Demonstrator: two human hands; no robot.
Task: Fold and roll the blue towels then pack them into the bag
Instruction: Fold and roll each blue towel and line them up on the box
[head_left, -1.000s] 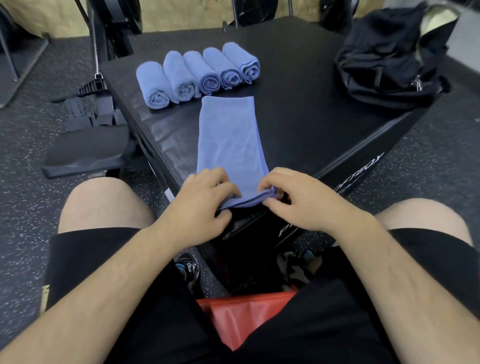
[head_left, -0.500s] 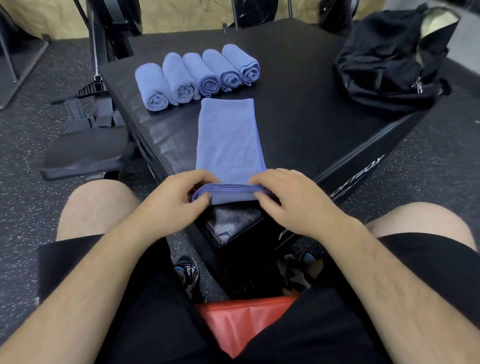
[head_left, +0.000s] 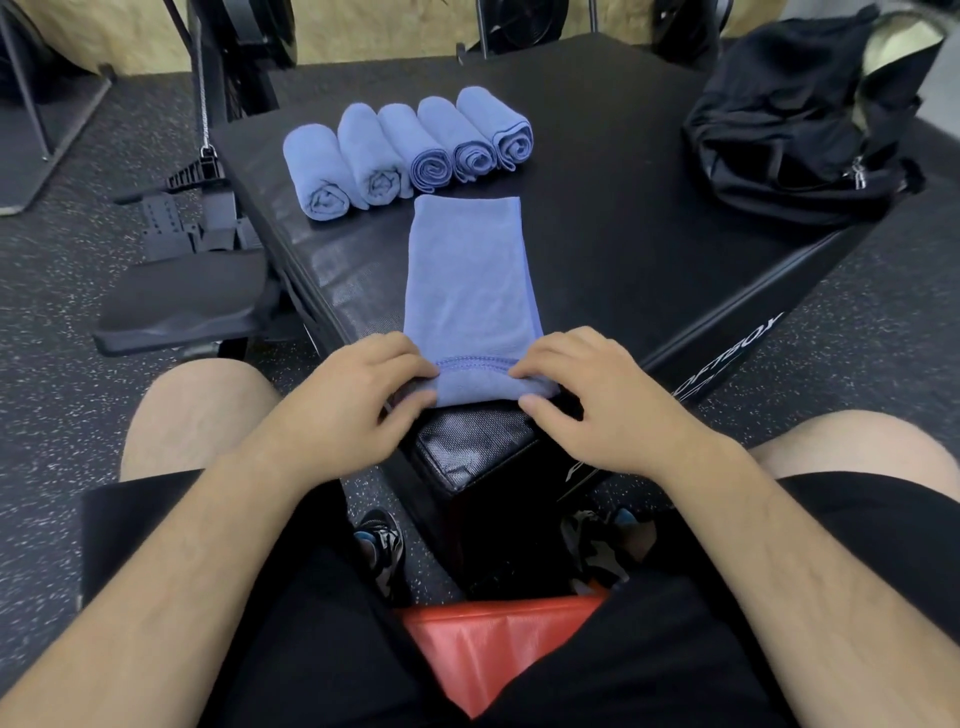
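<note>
Our left hand (head_left: 358, 397) and right hand (head_left: 589, 397) each pinch the turned-up near end of the flat blue towel (head_left: 467, 280) on the black surface (head_left: 597, 234). Five rolled towels (head_left: 405, 150) lie beyond it, the bag (head_left: 795, 130) far right.

The person wears black shorts (head_left: 311, 675), with bare forearms (head_left: 208, 551) and knees (head_left: 197, 415), plus black-and-white patterned sneakers (head_left: 383, 548) with blue accents.

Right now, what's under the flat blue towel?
Only the black box shows around the flat towel; the patch beneath is covered. The left hand and right hand pinch its rolled near end, hiding that fold.
</note>
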